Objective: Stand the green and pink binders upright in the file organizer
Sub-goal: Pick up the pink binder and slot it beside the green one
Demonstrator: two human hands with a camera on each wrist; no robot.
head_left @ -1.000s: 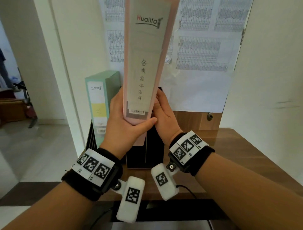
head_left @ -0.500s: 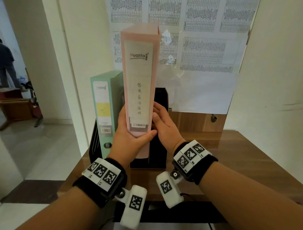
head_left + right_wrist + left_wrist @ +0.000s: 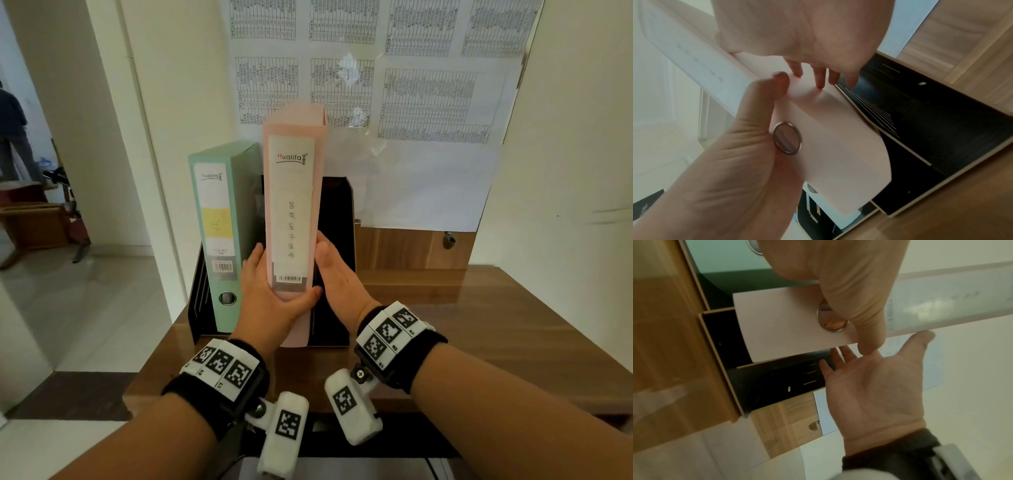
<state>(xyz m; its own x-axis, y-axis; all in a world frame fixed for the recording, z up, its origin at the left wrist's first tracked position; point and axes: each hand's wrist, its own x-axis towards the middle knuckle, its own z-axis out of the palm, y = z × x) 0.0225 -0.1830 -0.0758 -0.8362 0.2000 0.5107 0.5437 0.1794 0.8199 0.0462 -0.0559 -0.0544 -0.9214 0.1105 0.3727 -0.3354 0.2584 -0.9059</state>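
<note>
The green binder (image 3: 219, 222) stands upright in the left slot of the black file organizer (image 3: 337, 205). The pink binder (image 3: 291, 205) stands nearly upright beside it, its lower end inside the middle slot. My left hand (image 3: 270, 298) grips the pink binder low down, thumb across the spine and fingers on its left face. My right hand (image 3: 337, 274) lies flat against its right face with straight fingers. The left wrist view shows the thumb of the left hand (image 3: 849, 288) over the pink binder (image 3: 781, 327) and the right hand (image 3: 869, 386) with an open palm.
The organizer stands at the back left corner of a wooden table (image 3: 445, 325), close to the table's left edge. Printed sheets (image 3: 411, 102) hang on the wall behind. A person (image 3: 13, 137) stands in the far left doorway near wooden furniture.
The pink binder has come down from a raised position into the organizer's middle slot, both hands lowering with it. The green binder has stayed in place.
</note>
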